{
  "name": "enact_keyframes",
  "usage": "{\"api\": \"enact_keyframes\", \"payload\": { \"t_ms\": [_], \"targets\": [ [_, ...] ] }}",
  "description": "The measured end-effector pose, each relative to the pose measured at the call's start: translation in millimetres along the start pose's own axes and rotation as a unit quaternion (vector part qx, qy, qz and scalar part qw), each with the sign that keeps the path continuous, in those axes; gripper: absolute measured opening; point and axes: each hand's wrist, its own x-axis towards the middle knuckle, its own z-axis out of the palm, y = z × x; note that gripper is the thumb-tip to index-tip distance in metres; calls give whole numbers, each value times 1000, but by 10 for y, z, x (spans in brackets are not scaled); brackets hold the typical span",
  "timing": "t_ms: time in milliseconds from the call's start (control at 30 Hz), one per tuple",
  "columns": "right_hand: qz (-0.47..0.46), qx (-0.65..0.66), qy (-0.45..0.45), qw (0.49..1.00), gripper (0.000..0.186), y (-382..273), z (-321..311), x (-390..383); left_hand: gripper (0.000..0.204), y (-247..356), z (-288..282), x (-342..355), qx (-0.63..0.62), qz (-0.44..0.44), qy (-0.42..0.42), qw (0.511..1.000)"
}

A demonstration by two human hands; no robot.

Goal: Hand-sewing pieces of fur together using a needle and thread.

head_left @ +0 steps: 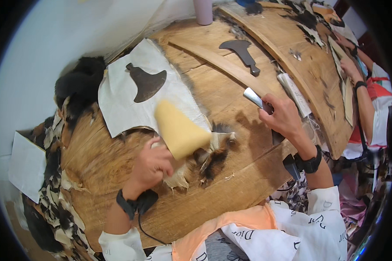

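Observation:
My left hand (151,166) is closed on the lower edge of a stiff yellow card piece (180,132), which is blurred by motion and tilted over the board. Just beyond and to the right of that hand lies a brown and white fur scrap (215,162), partly under the card. My right hand (284,115) grips a small hand tool with a shiny metal end (251,96); the fingers cover the rest of it. Behind the card, a white backed sheet with a furry edge (117,100) carries a dark fan-shaped blade-like piece (147,83).
On the wooden board (183,213), a second dark blade-like piece (240,50) lies beyond a wooden strip (217,63). Black fur (78,85) and scraps line the left side. A pink cup (203,12) stands at the back. Another person's hands (352,70) work at the right.

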Motion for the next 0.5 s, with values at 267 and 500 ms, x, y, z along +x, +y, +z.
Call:
{"api": "enact_keyframes", "payload": {
  "t_ms": [267, 500],
  "targets": [
    [-48, 137, 79, 986, 19, -233, -101, -133, 17, 405, -95, -94, -267, 125, -23, 955],
    [-368, 219, 135, 893, 24, -949, -206, -29, 45, 868, 72, 558, -273, -141, 83, 948]
  ]
}}
